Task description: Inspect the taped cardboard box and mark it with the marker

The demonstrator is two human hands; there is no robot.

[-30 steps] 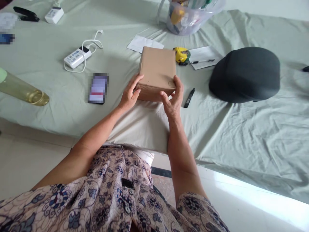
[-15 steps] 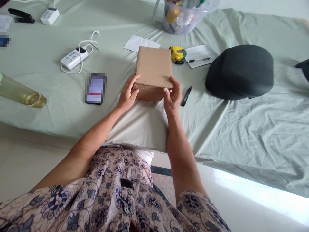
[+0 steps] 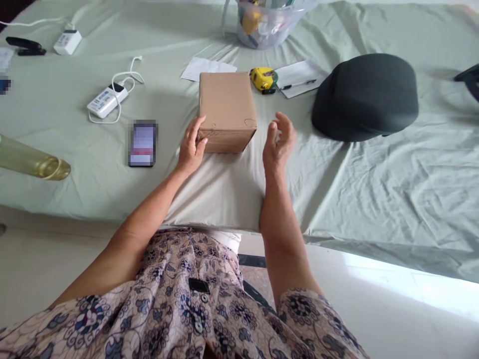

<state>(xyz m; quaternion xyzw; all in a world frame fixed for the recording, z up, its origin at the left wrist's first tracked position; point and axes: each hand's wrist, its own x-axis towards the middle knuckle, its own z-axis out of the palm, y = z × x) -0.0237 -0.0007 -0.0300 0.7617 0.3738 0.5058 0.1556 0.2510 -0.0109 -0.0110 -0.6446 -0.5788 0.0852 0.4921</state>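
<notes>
A closed cardboard box rests on the cloth-covered table in front of me, with short curved pen marks near its front top edge. My left hand grips its front left corner, fingers on the top and thumb against the front face. Off the box's right side, my right hand is raised, thumb and fingers apart, with nothing clearly seen in it. The black marker that lay right of the box is hidden, where this hand now is. A yellow tape measure sits by the box's far right corner.
Paper and a pen lie behind. To the right sits a black cap. Leftward are a phone, a white power strip, a greenish bottle and a stapler. A clear plastic basket stands at the back.
My right hand has let go of the box's right corner and moved right, over the marker's spot. My left hand keeps its hold. The whole view has shifted slightly.
</notes>
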